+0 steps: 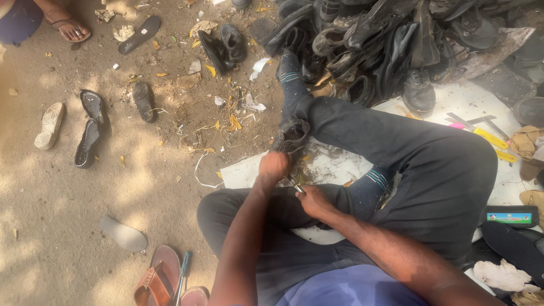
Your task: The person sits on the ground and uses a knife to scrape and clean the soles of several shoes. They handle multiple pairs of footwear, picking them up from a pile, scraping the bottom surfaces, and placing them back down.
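Right now, dark worn leather shoe (292, 137) sits on white sheet (249, 173) on dirt ground, wedged against person's bent leg so it stays put. Left hand (273, 166) curled tight, pressing down on shoe's near edge to hold it steady. Right hand (313, 199) pinching small metal tool (295, 185), tip aimed at shoe. Big pile of black shoes (385, 39) lies behind, close for grabbing. Loose sandals (90, 127) lie scattered on dirt, well apart.
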